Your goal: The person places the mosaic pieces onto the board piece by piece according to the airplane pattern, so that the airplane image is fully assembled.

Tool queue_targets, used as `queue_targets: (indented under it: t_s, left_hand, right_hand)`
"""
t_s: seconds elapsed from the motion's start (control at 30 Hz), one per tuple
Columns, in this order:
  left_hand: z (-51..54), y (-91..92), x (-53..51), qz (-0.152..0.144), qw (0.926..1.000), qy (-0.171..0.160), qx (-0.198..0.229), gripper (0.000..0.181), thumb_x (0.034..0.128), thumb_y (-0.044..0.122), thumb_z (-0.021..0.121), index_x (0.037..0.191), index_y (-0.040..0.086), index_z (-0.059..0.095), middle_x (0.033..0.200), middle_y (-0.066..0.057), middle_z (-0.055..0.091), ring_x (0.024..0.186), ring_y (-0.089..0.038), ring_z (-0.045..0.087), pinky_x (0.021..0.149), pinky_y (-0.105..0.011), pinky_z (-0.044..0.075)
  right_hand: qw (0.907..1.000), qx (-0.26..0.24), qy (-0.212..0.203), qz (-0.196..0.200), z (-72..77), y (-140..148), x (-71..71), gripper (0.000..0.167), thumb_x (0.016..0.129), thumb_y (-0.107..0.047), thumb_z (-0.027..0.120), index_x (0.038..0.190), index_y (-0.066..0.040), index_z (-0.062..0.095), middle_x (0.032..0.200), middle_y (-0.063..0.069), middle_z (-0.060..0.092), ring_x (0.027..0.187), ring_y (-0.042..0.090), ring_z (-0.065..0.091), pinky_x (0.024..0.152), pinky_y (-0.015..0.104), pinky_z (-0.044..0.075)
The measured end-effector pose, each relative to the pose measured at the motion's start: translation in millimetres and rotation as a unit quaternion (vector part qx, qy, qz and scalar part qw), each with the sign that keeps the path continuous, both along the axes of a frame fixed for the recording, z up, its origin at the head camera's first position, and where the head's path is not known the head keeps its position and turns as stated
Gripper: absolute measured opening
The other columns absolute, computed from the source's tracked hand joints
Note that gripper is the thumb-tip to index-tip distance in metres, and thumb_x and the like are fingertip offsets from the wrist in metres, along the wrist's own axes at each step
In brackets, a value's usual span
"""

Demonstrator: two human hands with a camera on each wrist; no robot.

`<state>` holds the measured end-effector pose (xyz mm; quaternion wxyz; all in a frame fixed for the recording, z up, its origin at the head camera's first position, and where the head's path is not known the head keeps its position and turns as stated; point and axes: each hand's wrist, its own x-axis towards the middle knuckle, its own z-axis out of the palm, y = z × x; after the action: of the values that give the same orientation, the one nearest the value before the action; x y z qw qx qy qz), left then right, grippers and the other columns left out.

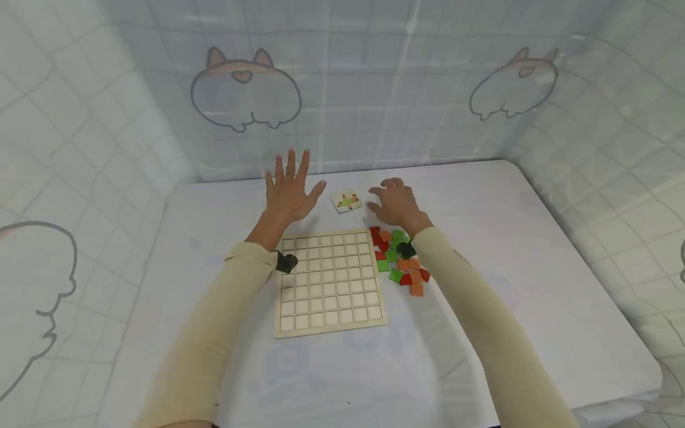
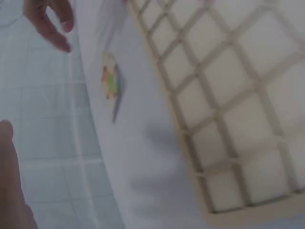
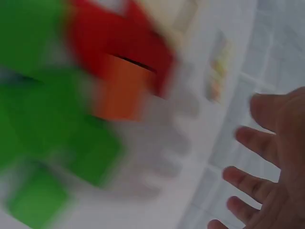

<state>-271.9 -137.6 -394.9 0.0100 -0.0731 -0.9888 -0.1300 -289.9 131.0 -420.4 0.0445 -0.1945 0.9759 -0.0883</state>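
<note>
My left hand [image 1: 289,193] hovers over the back of the table with its fingers spread, holding nothing. Across from it, my right hand [image 1: 396,203] is held in the air, fingers apart and slightly bent, also holding nothing. Between the two hands lies a small pattern card [image 1: 346,201] with a green, red and orange design. Nearer to me sits a square wooden grid board [image 1: 332,279], its visible cells bare. Beside its right edge, partly under my right wrist, is a loose pile of red, green and orange tiles [image 1: 404,264]; the right wrist view shows these blurred.
A white cloth covers the table [image 1: 535,285]. Behind it and at both sides hang pale curtains [image 1: 353,77] with a grid pattern and cartoon animal drawings. Each wrist carries a dark strap-like piece.
</note>
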Motion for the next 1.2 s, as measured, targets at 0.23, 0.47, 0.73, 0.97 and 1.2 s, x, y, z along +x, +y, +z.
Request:
queue_targets:
  t_s: [0.23,0.47,0.73,0.97,1.2]
  left_hand:
    - [-46.2,-30.1,61.9,-0.044,0.9978,-0.022,0.043,0.078,0.101,0.06,0.03,0.159,0.022,-0.005,0.163,-0.018,0.001,0.146,-0.043,-0.007,0.109,-0.069,0.005]
    - [-76.9,-40.1,122.0,-0.053,0.9925,-0.06,0.092,0.078,0.1024,0.052,0.037,0.159,0.013,0.002,0.161,-0.024,0.006,0.144,-0.05,0.0,0.107,-0.072,0.006]
    - [-92.9,-44.9,153.0,-0.055,0.9886,-0.061,0.126,0.093,0.0949,0.056,0.052,0.159,0.012,0.002,0.161,-0.025,0.003,0.146,-0.045,-0.007,0.11,-0.065,-0.004]
    - [-99.2,-42.6,159.7,-0.043,0.9914,-0.045,0.115,0.097,0.0917,0.061,0.054,0.159,0.014,0.002,0.162,-0.02,0.003,0.147,-0.039,-0.006,0.113,-0.059,-0.006]
    - [-100.6,-39.5,163.5,-0.035,0.9939,-0.033,0.099,0.097,0.0917,0.06,0.055,0.159,0.012,0.004,0.162,-0.02,0.004,0.148,-0.039,-0.005,0.114,-0.058,-0.005]
  right_hand:
    - [0.9988,-0.026,-0.03,0.027,-31.0,16.8,36.2,0.034,0.092,-0.041,0.068,0.117,-0.019,0.075,0.118,0.009,0.058,0.113,0.033,0.047,0.095,0.055,0.038]
    - [0.9986,-0.049,-0.012,0.014,-43.1,23.2,49.7,0.028,0.092,-0.037,0.07,0.112,-0.018,0.077,0.102,0.002,0.067,0.09,0.025,0.055,0.076,0.045,0.046]
    - [0.9784,-0.198,-0.04,-0.044,-44.4,32.9,59.5,0.016,0.089,-0.025,0.075,0.096,-0.011,0.074,0.092,0.001,0.069,0.089,0.024,0.054,0.078,0.04,0.046]
    - [0.9457,-0.323,-0.004,-0.037,-44.9,41.0,80.0,0.019,0.091,-0.012,0.072,0.107,-0.004,0.072,0.088,0.004,0.066,0.08,0.022,0.057,0.067,0.033,0.047]
    - [0.9365,-0.348,-0.001,-0.04,-48.3,39.7,100.1,0.019,0.094,-0.01,0.068,0.113,-0.006,0.072,0.092,0.002,0.066,0.08,0.02,0.056,0.066,0.032,0.048]
